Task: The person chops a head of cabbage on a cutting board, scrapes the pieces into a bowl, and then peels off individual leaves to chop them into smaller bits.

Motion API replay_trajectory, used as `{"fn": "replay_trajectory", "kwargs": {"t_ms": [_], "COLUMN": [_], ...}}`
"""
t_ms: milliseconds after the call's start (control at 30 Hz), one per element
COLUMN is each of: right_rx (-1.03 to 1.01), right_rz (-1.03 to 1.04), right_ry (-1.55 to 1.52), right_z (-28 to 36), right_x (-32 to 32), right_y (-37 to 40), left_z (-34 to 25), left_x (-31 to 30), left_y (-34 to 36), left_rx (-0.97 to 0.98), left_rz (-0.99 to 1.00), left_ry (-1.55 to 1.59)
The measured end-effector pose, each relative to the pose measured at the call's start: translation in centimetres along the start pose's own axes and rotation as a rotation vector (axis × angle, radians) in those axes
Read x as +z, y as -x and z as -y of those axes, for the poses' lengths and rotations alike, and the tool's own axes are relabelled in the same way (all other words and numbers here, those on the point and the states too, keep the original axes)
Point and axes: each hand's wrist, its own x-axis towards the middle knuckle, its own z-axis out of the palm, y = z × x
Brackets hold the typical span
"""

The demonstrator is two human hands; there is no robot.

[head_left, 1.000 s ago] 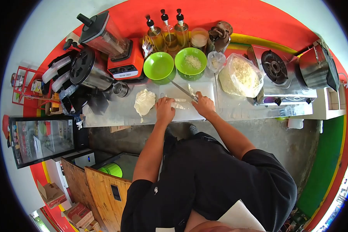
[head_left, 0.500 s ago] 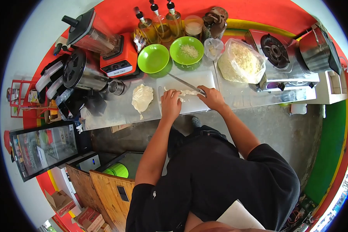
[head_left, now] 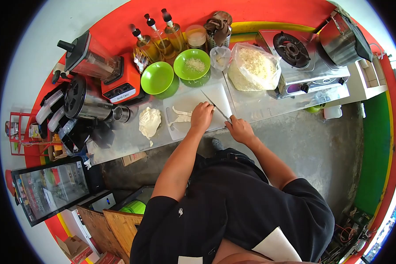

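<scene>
My right hand (head_left: 240,130) is closed round the handle of a knife (head_left: 220,111), at the right edge of the white cutting board (head_left: 220,94). The blade points away and to the left over the board. My left hand (head_left: 202,116) has its fingers bent together against the middle of the blade, partly hiding the grip. Pale, thin strips of food (head_left: 180,116) lie on the board left of this hand. Beyond the board's left edge, a crumpled pale white lump (head_left: 150,122) rests on the metal counter (head_left: 114,147).
Behind the board stand a green bowl (head_left: 157,78) and another green bowl (head_left: 192,77) holding pale shreds. An open plastic bag (head_left: 254,70) of shreds sits beside the gas stove (head_left: 310,75). A red blender (head_left: 121,81) and oil bottles (head_left: 174,37) line the back.
My hands have come off the strips, and the left now meets the knife blade. The knife has moved nearer and turned more steeply. The whole view has shifted.
</scene>
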Motion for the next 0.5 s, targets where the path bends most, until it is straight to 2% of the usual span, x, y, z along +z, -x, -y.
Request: {"fn": "replay_trajectory", "kwargs": {"t_ms": [133, 200, 300, 500], "right_rx": [0.033, 0.031, 0.026, 0.052], "right_rz": [-0.016, 0.037, 0.068, 0.073], "right_ry": [0.060, 0.152, 0.186, 0.141], "right_z": [1.5, 1.9, 2.0, 1.1], "right_x": [-0.7, -1.0, -0.8, 1.3], "right_y": [-0.3, -0.5, -0.5, -1.4], "left_z": [-0.4, -0.7, -1.1, -1.4], "left_x": [0.4, 0.5, 0.3, 0.5], "left_y": [-0.4, -0.5, -0.5, -0.3], "left_rx": [-0.036, -0.136, -0.172, -0.211], "left_rz": [-0.024, -0.015, -0.041, -0.102], "left_ry": [0.016, 0.061, 0.020, -0.015]}}
